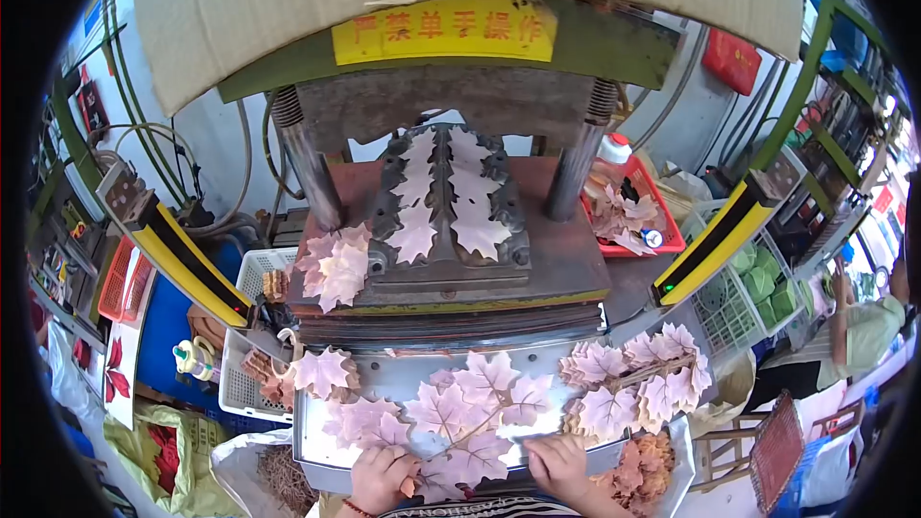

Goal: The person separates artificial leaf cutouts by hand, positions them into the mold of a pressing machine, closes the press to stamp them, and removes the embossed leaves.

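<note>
My left hand (381, 476) is at the front edge of the metal tray (312, 445), fingers curled around a small orange-brown artificial maple leaf (411, 482). My right hand (559, 466) rests at the tray's front right with thumb and finger apart, nothing visible between them. Between the hands lies a spray of pale pink artificial maple leaves (480, 405) on a thin brown stem. More leaf sprays (638, 379) are piled at the tray's right end, and a single pink leaf (323, 371) tops a stack at its left.
Behind the tray stands a press with a dark metal mould (446, 273) holding two rows of pink leaves. Steel posts (312, 168) and yellow bars (197, 264) flank it. Baskets (251, 379), a red tray (662, 206) and sacks surround me. A person (849, 336) is at far right.
</note>
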A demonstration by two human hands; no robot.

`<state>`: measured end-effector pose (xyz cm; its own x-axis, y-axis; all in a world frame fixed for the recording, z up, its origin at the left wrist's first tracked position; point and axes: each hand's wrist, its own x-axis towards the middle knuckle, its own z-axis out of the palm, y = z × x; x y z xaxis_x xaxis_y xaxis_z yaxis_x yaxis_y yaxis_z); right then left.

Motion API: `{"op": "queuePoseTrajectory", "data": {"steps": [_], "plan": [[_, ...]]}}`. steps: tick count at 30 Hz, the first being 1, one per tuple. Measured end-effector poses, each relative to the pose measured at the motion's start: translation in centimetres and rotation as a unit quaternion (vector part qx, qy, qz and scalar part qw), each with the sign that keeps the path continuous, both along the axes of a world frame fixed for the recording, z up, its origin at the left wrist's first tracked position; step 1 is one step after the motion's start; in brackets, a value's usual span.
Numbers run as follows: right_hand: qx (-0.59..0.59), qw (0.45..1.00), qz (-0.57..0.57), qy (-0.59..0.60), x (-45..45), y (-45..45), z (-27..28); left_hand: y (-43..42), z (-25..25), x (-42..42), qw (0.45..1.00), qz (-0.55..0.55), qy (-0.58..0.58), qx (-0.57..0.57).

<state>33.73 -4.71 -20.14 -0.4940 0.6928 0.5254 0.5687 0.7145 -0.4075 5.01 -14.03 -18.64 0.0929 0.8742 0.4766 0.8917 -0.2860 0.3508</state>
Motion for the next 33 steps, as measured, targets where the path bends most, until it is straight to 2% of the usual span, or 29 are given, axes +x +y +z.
{"op": "queuePoseTrajectory", "data": {"steps": [1,5,13,24,29,33], "plan": [[0.015,1.000,-0.004,-0.008,-0.1,-0.2,0.1,0.1,0.4,-0.1,0.999,-0.023,0.014,0.017],[0.033,0.999,-0.013,-0.012,0.2,-0.3,-0.4,-0.1,-1.6,-0.4,1.000,0.003,-0.011,0.029],[0.035,0.999,-0.029,0.004,0.0,-0.2,-0.6,0.2,-1.4,-0.1,0.999,0.008,-0.018,0.045],[0.012,0.999,-0.038,-0.006,0.1,-0.5,-0.6,-0.6,-2.3,-0.6,1.000,0.008,-0.001,0.008],[0.002,1.000,-0.028,0.014,0.4,-0.4,-0.9,0.1,-2.2,-0.2,1.000,0.016,-0.006,0.015],[-0.024,0.993,-0.026,0.117,-0.5,0.2,0.3,0.1,-2.3,-0.1,0.998,0.035,0.003,0.044]]}}
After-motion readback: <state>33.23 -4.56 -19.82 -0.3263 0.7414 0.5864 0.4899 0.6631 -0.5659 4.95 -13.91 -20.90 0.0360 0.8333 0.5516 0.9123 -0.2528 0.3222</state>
